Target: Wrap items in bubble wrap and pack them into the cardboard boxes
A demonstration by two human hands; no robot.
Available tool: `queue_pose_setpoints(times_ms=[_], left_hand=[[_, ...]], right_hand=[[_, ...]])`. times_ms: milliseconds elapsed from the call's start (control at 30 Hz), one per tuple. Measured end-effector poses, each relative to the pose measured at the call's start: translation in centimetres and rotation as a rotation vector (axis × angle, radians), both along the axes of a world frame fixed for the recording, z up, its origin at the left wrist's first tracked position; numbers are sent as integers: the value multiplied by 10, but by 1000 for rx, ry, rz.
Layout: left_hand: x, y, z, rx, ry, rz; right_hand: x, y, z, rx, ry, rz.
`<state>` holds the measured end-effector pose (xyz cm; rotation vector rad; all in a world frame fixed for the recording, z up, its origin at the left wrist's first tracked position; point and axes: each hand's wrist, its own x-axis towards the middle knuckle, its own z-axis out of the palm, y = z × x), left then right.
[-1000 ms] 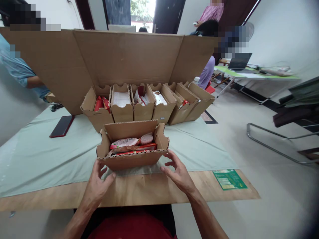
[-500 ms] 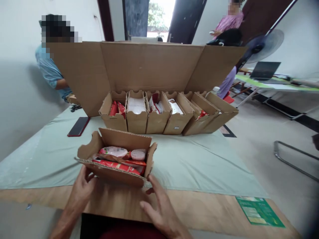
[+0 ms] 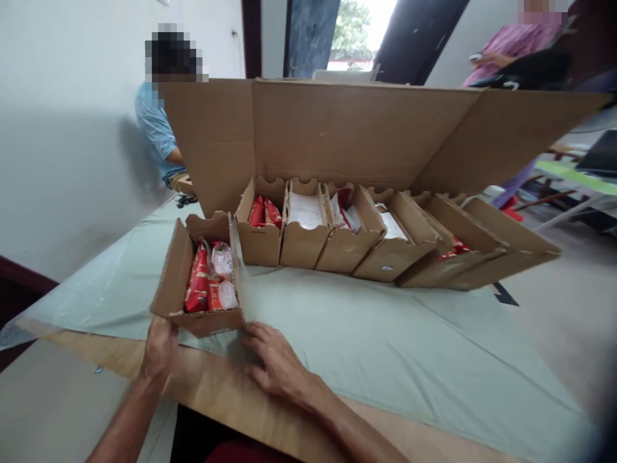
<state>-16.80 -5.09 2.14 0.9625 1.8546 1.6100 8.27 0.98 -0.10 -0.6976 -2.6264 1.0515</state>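
Note:
A narrow open cardboard box (image 3: pixel 164 276) stands lengthwise at the left of the cloth-covered table, holding red packets (image 3: pixel 196 283) and pinkish-white wrapped packs (image 3: pixel 222 259). My left hand (image 3: pixel 160 347) is closed at the box's near left corner; its fingertips are partly hidden by the cardboard. Beside the near right corner, my right hand (image 3: pixel 277 360) is low over the cloth with its fingers stretched and apart. Whether a fingertip touches the box there, I cannot tell. Nothing shows in my right palm.
Several similar cardboard boxes (image 3: pixel 263 247) form a row, the right ones leaning, before a tall cardboard screen (image 3: pixel 351 128). A pale green cloth (image 3: pixel 337 334) covers the table up to its wooden front edge (image 3: pixel 231 392). A person in a blue shirt (image 3: pixel 157 128) is behind on the left.
The box has been turned from crosswise to lengthwise and stands nearer the row's left end. Both hands moved with it. My view has swung left, and the phone is no longer visible.

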Motion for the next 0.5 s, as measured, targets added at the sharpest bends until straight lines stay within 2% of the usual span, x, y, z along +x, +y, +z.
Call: queue_pose_setpoints(times_ms=[67, 133, 267, 400, 500], left_hand=[[14, -14, -11, 46, -51, 22], [22, -16, -15, 33, -66, -4], [29, 4, -6, -90, -20, -93], [27, 23, -1, -75, -2, -78], [13, 32, -3, -68, -15, -81]], right_hand=[[8, 6, -12, 49, -15, -40], [14, 8, -22, 78, -15, -67], [18, 7, -29, 64, 25, -61], [20, 7, -27, 14, 33, -36], [21, 8, -24, -27, 6, -33]])
